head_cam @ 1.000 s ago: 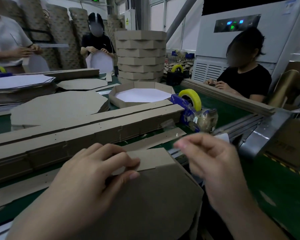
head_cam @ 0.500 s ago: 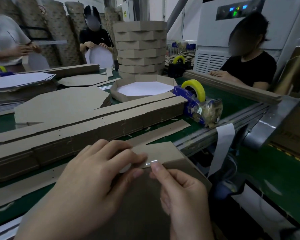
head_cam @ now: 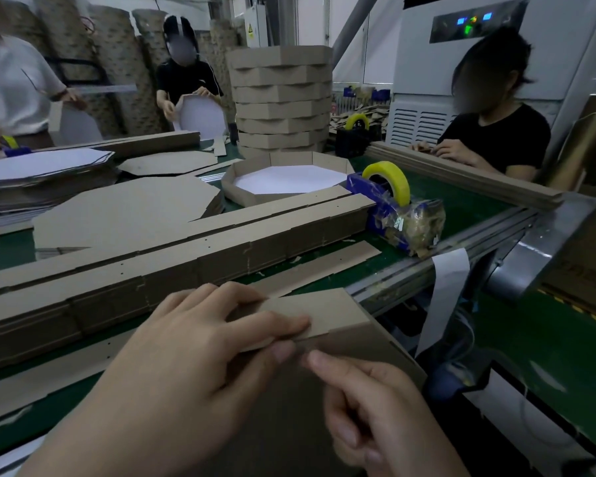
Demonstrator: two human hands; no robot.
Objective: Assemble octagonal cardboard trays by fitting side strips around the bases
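I hold a brown octagonal cardboard tray base [head_cam: 283,425] tilted up against me at the near table edge. A side strip [head_cam: 331,311] runs along its top edge. My left hand [head_cam: 193,366] grips that strip, fingers laid over it and thumb underneath. My right hand [head_cam: 375,414] is just below the strip's seam, one fingertip touching the base and the other fingers curled in. Whether tape lies under that fingertip cannot be seen.
A long bundle of side strips [head_cam: 186,263] and a loose strip [head_cam: 324,266] lie across the green table. Behind them are flat bases [head_cam: 124,211], a finished tray [head_cam: 289,180], a stack of trays [head_cam: 279,98] and a yellow tape dispenser [head_cam: 386,197]. Three people work around the table.
My right hand came in from the right, pressed at the strip's seam beside my left fingers, then slid down a little onto the base. My left hand kept its grip.
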